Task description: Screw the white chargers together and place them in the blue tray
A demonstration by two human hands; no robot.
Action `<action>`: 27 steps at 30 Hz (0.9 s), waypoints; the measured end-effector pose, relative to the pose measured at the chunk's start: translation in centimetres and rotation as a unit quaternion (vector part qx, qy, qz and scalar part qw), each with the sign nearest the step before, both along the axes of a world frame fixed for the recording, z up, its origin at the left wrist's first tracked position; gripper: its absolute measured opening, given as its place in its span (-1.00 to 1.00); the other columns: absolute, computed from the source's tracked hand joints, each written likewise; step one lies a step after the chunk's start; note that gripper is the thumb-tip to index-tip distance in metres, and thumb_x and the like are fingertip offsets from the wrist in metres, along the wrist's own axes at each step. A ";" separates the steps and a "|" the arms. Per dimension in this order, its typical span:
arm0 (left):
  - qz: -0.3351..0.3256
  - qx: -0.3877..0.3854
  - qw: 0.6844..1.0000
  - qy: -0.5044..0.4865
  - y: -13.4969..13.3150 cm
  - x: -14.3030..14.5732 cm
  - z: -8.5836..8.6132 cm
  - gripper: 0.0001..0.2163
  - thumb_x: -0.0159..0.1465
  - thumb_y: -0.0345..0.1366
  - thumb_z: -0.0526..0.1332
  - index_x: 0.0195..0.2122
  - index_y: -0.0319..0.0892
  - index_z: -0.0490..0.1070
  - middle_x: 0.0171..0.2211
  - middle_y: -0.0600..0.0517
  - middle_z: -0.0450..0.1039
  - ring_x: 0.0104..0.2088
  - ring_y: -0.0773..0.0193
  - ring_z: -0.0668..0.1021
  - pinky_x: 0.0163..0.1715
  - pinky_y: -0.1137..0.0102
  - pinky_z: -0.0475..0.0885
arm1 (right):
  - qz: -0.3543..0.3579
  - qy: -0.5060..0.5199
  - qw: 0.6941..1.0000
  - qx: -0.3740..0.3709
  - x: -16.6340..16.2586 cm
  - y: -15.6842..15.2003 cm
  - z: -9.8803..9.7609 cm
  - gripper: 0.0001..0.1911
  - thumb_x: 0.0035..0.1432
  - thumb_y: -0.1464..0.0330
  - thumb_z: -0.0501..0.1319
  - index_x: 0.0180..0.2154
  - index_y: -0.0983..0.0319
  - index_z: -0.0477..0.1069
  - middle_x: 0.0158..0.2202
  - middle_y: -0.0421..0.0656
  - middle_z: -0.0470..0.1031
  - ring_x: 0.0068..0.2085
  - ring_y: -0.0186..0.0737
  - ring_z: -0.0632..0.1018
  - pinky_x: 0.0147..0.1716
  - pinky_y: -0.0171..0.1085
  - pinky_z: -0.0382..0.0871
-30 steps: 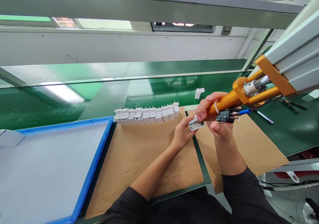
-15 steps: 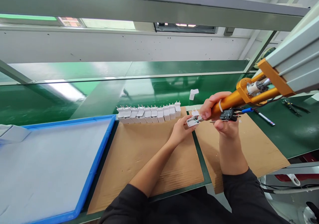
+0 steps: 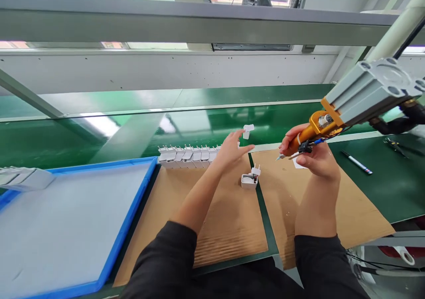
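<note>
My left hand (image 3: pixel 229 152) is empty, fingers spread, over the right end of a row of white plug adapters (image 3: pixel 187 155). Just beyond its fingertips lies a separate white plastic piece (image 3: pixel 247 130). An opened white adapter housing (image 3: pixel 249 181) stands on the brown board below, its pin part (image 3: pixel 256 171) raised and dark parts inside. My right hand (image 3: pixel 314 155) is wrapped around the orange nose of a pneumatic tool (image 3: pixel 314 128) with a black switch. The tool's pointed tip is directed left, apart from the housing.
A blue-rimmed tray (image 3: pixel 131 217) with white lining is at left, with white adapters (image 3: pixel 26 178) on its far side. Brown boards (image 3: pixel 232 223) cover the green bench. A marker (image 3: pixel 357 162) and pliers (image 3: pixel 395 146) lie right. A grey cylinder (image 3: pixel 375 95) hangs overhead.
My left hand has let go of the adapter housing, now on the board, and has opened towards the far row. My right hand has moved right with the tool, away from the housing.
</note>
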State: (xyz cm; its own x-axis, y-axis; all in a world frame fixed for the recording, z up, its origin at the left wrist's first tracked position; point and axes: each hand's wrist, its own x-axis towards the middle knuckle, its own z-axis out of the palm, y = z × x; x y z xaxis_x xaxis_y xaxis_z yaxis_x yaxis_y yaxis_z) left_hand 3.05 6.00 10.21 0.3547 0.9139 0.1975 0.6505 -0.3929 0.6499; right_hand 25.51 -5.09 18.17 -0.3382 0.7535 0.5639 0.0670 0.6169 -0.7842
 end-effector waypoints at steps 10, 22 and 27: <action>0.111 -0.101 0.922 0.357 14.4 7.6 -0.5 -0.27 -0.03 -0.27 0.46 0.16 -0.25 0.21 0.07 -0.35 0.41 0.11 -0.16 0.44 0.06 0.06 0.28 | -0.036 -0.026 0.999 -0.003 1.3 -0.5 -0.4 -0.50 0.06 0.12 0.36 -0.03 0.19 0.33 -0.28 -0.15 0.46 -0.32 -0.24 0.52 -0.35 -0.23 0.42; -0.015 0.039 0.944 0.327 8.6 3.0 4.5 -0.53 0.11 -0.32 0.29 0.09 -0.10 0.38 -0.01 -0.07 0.50 0.02 0.06 0.46 -0.01 0.29 0.29 | -0.017 -0.020 1.000 0.014 0.2 0.0 0.2 -0.55 0.02 0.14 0.39 -0.10 0.19 0.38 -0.34 -0.18 0.47 -0.34 -0.25 0.51 -0.42 -0.25 0.41; -0.209 0.100 0.948 0.216 -1.2 -3.1 6.2 -0.64 0.14 -0.31 0.23 -0.01 -0.08 0.48 -0.20 0.00 0.54 -0.05 0.06 0.45 -0.03 0.27 0.31 | -0.008 0.009 1.000 0.014 -1.0 0.7 -0.1 -0.49 0.02 0.11 0.39 -0.04 0.13 0.35 -0.32 -0.20 0.46 -0.35 -0.27 0.50 -0.41 -0.25 0.41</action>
State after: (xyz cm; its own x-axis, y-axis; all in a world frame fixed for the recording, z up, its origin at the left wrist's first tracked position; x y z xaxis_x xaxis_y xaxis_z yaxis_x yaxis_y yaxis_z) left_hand -0.10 4.79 16.38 0.7653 0.6348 0.1062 0.5993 -0.7630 0.2423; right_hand 24.49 -4.41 18.04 -0.3153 0.7433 0.5900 0.0639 0.6370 -0.7682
